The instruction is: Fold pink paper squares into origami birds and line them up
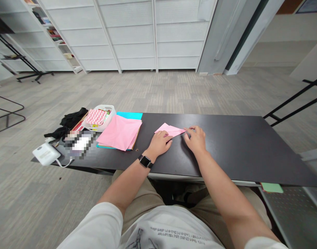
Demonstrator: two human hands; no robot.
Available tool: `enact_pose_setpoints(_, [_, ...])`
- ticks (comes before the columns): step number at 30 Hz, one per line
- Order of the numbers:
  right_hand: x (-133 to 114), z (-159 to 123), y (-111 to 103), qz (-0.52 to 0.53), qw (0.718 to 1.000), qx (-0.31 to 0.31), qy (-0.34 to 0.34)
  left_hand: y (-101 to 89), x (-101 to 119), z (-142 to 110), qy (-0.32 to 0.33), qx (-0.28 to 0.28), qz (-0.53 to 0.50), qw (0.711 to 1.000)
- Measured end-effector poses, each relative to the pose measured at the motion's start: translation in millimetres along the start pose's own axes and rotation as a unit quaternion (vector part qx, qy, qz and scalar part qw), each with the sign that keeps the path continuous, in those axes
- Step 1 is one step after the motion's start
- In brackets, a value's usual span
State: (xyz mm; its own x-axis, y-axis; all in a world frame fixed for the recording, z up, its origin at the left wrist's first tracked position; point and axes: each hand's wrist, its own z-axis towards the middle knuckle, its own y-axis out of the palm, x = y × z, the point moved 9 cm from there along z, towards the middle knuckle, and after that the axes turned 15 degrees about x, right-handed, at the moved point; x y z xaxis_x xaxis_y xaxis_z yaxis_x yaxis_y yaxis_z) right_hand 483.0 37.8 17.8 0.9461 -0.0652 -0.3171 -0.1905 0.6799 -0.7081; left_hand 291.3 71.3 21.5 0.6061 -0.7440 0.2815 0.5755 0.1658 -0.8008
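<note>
- the grip of the left hand [159, 142] is down on the pink paper [171, 130], its fingers bent over the near left part; whether thumb and fingers close on it, i cannot tell.
- the grip of the right hand [196, 140] is at the paper's narrow right point, thumb and forefinger close to that tip; whether they pinch it or only touch it, i cannot tell.
- the pink paper is folded to a long point and lies on the dark worktop [233, 147], between the two hands, with a crease line running toward the tip.
- a black watch [145, 161] is on the left wrist.
- left of the hands lies a stack of pink sheets [120, 133], with a blue sheet [129, 115] jutting out at its far side.
- just beyond the stack's left side is a white basket [112, 110] holding a zigzag-patterned pack [96, 117].
- black cloth [73, 117] lies beside the basket.
- a white box [45, 154] with a white cable [65, 166] sits at the worktop's left end.
</note>
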Motion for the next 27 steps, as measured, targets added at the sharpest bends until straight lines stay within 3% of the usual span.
enact_pose_setpoints(6, [3.6, -8.1, 12.7, -0.063, 0.997, -0.052, 0.008, 0.7, -1.0, -0.2, 0.003, 0.007, 0.0, 1.0])
enact_pose_setpoints(12, [20.5, -3.6, 1.0, -0.04, 0.998, 0.013, 0.055, 2.2, -1.7, -0.3, 0.004, 0.011, -0.011, 1.0])
enact_pose_setpoints(15, [4.7, -0.1, -2.4, 0.038, 0.999, 0.027, -0.001, 4.1, 5.5, -1.2, 0.028, 0.006, -0.036, 0.999])
enact_pose_setpoints(19, [-26.2, -6.0, 8.8, 0.096, 0.99, -0.045, -0.094, 6.7, 16.0, -3.2, 0.064, -0.004, -0.065, 0.996])
enact_pose_setpoints(23, [-35.4, -12.7, 18.5, 0.082, 0.986, -0.097, -0.112, 6.4, 16.9, -2.9, 0.064, -0.003, -0.052, 0.997])
enact_pose_setpoints(27, [-33.9, -14.3, 20.0, 0.065, 0.986, -0.108, -0.106, 1.2, 7.6, -0.9, 0.025, 0.023, -0.005, 0.999])
